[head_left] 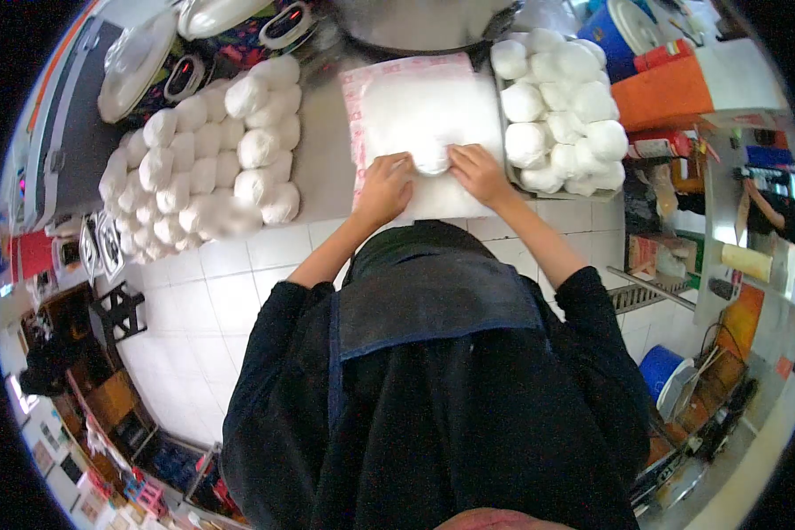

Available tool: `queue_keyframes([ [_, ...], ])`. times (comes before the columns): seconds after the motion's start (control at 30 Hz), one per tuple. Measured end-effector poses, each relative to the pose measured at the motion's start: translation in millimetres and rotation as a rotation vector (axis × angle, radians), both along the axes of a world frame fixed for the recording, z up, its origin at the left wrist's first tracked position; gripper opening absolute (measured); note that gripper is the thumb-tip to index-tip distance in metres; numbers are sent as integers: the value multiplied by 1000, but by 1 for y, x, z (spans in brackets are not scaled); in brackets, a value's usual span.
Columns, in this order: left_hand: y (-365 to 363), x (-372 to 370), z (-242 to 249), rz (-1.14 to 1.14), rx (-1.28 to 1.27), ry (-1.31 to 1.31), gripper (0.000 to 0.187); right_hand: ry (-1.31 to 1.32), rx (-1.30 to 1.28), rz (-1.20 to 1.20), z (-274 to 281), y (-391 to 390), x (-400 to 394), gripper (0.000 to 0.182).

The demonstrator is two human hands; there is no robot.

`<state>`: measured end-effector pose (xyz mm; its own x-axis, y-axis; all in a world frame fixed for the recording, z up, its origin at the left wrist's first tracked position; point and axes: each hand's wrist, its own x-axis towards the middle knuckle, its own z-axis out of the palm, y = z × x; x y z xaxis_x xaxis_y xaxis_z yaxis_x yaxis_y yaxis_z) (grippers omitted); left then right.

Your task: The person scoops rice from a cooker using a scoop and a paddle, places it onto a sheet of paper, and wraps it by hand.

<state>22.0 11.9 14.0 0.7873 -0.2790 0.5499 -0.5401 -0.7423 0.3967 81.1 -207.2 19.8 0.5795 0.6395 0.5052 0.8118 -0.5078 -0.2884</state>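
A white round bundle (430, 157) lies near the front of a stack of thin white sheets (424, 102), with a pink-patterned sheet (355, 106) showing under the stack's far and left edges. At the bundle's left side, my left hand (385, 187) has its fingers curled and closed on the white sheet. My right hand (482, 175) pinches the sheet at the bundle's right side, fingertips close against it. What is inside the bundle is hidden.
Piles of similar white bundles stand left (208, 159) and right (561, 115). A large metal pot (424, 26) is behind the stack. Digital scales (287, 25) sit at the back left, a blue bucket (611, 35) at the back right. A black stool (119, 314) stands on the tiled floor.
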Motion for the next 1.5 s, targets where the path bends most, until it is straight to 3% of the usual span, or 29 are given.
queue_keyframes([
  [0.07,-1,5,-4,119,-354,124,28,343,165,-148,-11,10,-5,34],
  [0.1,-4,4,5,95,-363,104,28,531,315,-235,0,18,-10,32],
  [0.13,-6,0,18,258,-455,193,23,721,472,-317,11,26,-16,30],
  [0.17,-7,0,27,423,-543,285,19,699,477,-330,10,31,-18,30],
  [0.23,-17,-1,38,498,-608,250,17,1289,840,-427,-1,41,-28,28],
  [0.27,-21,2,40,594,-669,213,17,1279,842,-427,-3,46,-27,28],
  [0.33,-26,9,26,594,-618,150,20,1127,820,-691,-9,55,-30,29],
  [0.4,-31,20,13,478,-483,65,19,1101,781,-741,-16,59,-21,30],
  [0.47,-38,17,24,387,-461,98,17,833,502,-787,-11,60,-16,26],
  [0.5,-41,15,30,320,-392,86,19,835,502,-782,-8,60,-15,26],
  [0.6,-38,7,33,255,-260,142,26,1093,679,-647,2,53,-15,25],
  [0.67,-33,8,24,196,-97,215,25,1346,751,-317,12,51,-19,24],
  [0.7,-31,10,19,203,-97,189,24,1263,668,-320,5,52,-22,24],
  [0.77,-27,17,57,225,-55,503,17,1025,230,-427,16,52,-20,23],
  [0.8,-21,26,37,269,-60,530,18,970,382,-340,27,55,-21,19],
  [0.83,-19,38,28,302,127,559,13,894,341,-357,32,60,-18,16],
  [0.87,-16,46,22,304,104,575,13,1114,639,-373,33,67,-15,14],
  [0.9,-18,48,36,382,49,558,10,1031,321,-472,15,58,-1,10],
  [0.97,-17,48,25,405,-277,528,15,625,163,-520,15,65,6,9],
  [1.0,-15,46,25,445,-284,509,15,617,159,-476,16,70,6,9],
  [1.07,-15,37,34,572,-399,430,25,353,208,-460,25,81,-3,10],
  [1.1,-14,38,23,534,-393,598,37,305,32,-433,5,79,-1,13],
  [1.23,-12,43,16,443,-526,659,40,240,10,-317,15,76,-12,24],
  [1.3,-7,47,13,391,-521,685,41,173,-30,-222,19,75,-20,39],
  [1.47,11,41,19,188,-654,811,50,199,-95,-191,45,87,-13,56],
  [1.5,14,40,24,91,-1027,964,52,177,-139,-215,49,90,-14,59],
])
